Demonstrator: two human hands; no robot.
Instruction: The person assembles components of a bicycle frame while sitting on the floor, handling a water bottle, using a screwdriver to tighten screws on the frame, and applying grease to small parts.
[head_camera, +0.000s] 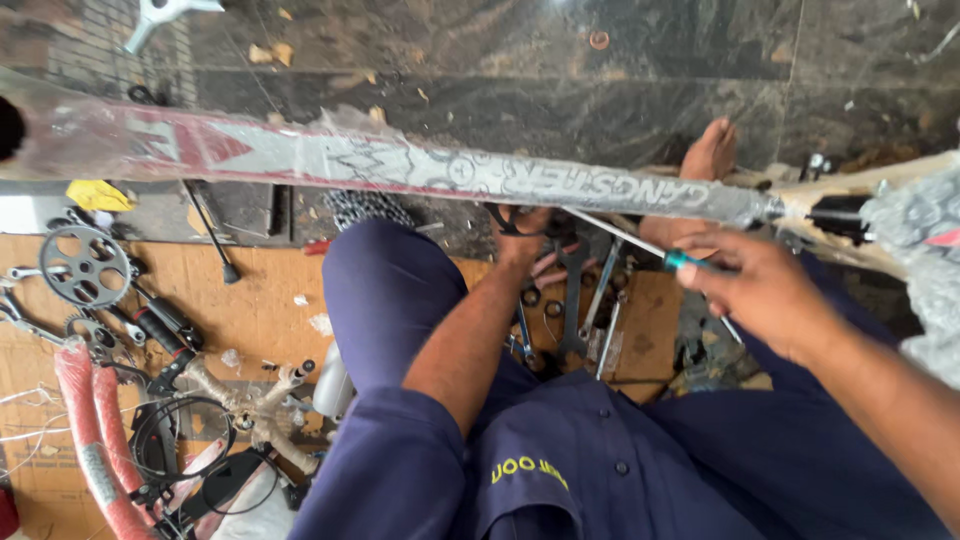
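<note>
A long bicycle frame tube (400, 165), red and grey and wrapped in clear plastic, crosses the view above my lap. My right hand (765, 295) is closed around a screwdriver (640, 245) with a teal handle; its thin shaft points up and left under the tube. My left hand (532, 250) reaches down just below the tube among several wrenches (575, 300) lying on cardboard. Its fingers touch a dark looped tool (508, 220), and the tube hides part of the hand, so its grip is unclear.
On the cardboard sheet (250, 300) at the left lie a chainring (85, 265), red plastic-wrapped frame tubes (90, 430), cables and a wrapped crank part (255, 405). A bare foot (712, 150) rests on the dark stone floor (600, 60). More wrapped bicycle parts (915, 225) are at the right.
</note>
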